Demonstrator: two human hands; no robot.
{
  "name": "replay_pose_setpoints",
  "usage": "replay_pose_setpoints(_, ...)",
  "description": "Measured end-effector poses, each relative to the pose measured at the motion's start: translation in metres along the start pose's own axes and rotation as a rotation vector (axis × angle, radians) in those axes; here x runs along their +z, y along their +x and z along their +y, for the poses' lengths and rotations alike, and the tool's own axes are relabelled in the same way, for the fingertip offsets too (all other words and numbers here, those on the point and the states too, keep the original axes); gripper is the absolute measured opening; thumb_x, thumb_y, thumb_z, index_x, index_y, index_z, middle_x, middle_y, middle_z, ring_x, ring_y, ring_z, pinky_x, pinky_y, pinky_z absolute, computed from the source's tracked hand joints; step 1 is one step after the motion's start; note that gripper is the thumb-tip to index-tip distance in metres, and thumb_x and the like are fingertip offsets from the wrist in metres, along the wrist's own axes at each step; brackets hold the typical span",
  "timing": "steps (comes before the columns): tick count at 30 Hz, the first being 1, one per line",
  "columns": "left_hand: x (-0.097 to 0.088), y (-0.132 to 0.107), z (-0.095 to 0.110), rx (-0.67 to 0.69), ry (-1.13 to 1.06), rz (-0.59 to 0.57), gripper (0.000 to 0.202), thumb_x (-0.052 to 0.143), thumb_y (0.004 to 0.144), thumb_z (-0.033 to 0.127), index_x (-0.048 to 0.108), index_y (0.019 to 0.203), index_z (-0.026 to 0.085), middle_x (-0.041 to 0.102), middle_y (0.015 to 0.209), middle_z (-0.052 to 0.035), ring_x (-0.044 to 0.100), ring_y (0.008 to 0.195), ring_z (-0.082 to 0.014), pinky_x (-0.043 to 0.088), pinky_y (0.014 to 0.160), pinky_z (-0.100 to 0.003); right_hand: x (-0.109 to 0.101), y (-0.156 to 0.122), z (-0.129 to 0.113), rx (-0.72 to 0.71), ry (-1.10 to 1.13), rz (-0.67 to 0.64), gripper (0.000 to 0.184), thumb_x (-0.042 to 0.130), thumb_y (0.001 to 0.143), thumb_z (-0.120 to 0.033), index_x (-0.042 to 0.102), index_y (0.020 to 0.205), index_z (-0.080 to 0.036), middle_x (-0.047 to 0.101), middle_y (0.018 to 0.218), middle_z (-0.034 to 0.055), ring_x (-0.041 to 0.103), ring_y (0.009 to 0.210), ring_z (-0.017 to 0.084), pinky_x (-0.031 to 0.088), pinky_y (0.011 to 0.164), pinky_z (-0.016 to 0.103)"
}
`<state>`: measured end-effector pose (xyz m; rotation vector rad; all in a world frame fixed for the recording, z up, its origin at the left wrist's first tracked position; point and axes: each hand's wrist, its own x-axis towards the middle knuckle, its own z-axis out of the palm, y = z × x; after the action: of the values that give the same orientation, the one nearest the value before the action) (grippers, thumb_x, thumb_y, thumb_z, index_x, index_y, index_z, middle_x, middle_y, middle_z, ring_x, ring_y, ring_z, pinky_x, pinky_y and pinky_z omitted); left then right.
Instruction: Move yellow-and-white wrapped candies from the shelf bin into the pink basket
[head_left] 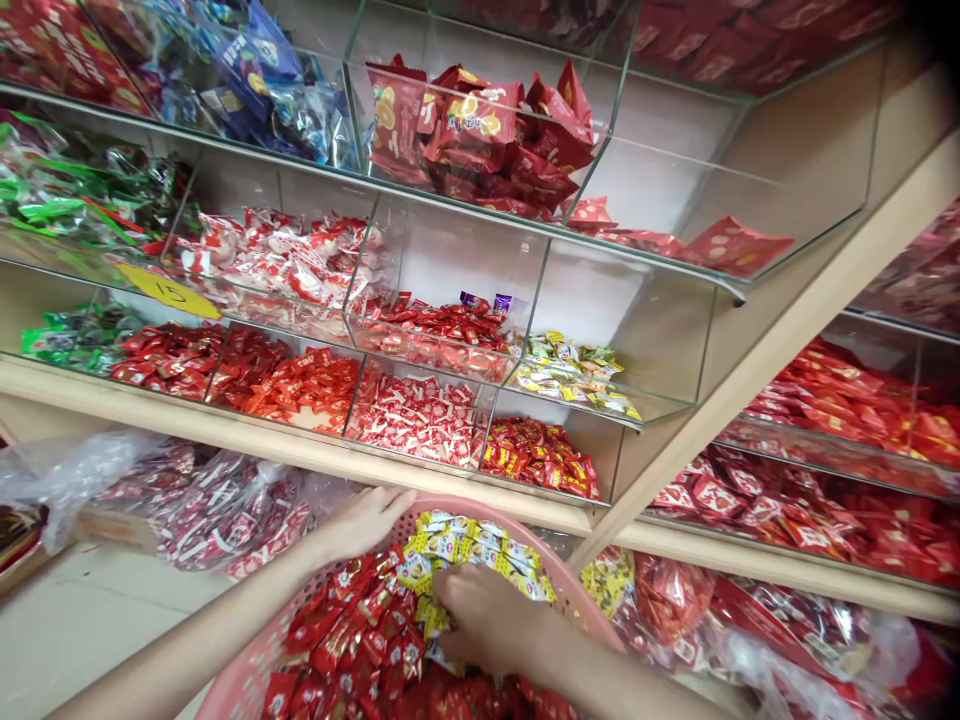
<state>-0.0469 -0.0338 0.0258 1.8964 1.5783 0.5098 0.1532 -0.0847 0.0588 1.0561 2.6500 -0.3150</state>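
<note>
A pink plastic basket with a perforated wall holds wrapped candies. Red-wrapped candies fill its left and near side, while yellow-and-white wrapped candies lie at the far side. My left hand is closed over the basket's far left rim, its fingers reaching along the edge. Curled and dipped among the yellow-and-white candies, my right hand is closed on some of them. Its fingertips are partly hidden by the hand itself and the candies.
Beyond the basket rises a wooden shelf with clear compartments of candies, including red-and-yellow ones. A yellow price tag reads 15. Plastic bags of candies lie under the shelf at left. More bagged candies are at right.
</note>
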Motion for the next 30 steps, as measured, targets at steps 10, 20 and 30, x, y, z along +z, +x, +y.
replay_pose_setpoints(10, 0.001, 0.003, -0.004, -0.004, 0.001, 0.024, 0.063, 0.029, 0.079, 0.064, 0.063, 0.112, 0.023, 0.061, 0.123, -0.0048, 0.054, 0.113, -0.0272, 0.036, 0.098, -0.035, 0.019, 0.013, -0.018, 0.063, -0.119, 0.068, 0.041, 0.069, 0.063, -0.04, 0.064, 0.093, -0.012, 0.067, 0.086, 0.0118, 0.063, 0.077, 0.025, 0.047, 0.059, 0.03)
replay_pose_setpoints(20, 0.001, 0.005, -0.005, 0.023, -0.031, 0.033, 0.063, 0.031, 0.078, 0.064, 0.063, 0.113, 0.022, 0.062, 0.121, -0.0032, 0.052, 0.116, -0.0267, 0.038, 0.097, -0.033, -0.199, -0.069, 0.093, 0.237, 0.065, 0.876, 0.021, 0.049, 0.082, -0.027, 0.061, 0.092, -0.014, 0.066, 0.086, 0.0063, 0.058, 0.077, 0.014, 0.042, 0.072, 0.025)
replay_pose_setpoints(30, 0.002, 0.005, -0.008, 0.037, -0.069, 0.075, 0.061, 0.036, 0.076, 0.064, 0.064, 0.112, 0.023, 0.06, 0.123, -0.0027, 0.05, 0.119, -0.026, 0.037, 0.1, -0.034, -0.217, -0.039, 0.194, 0.616, 0.148, 0.174, 0.033, 0.071, 0.057, -0.022, 0.069, 0.089, -0.013, 0.068, 0.082, 0.0027, 0.056, 0.069, 0.012, 0.043, 0.061, 0.02)
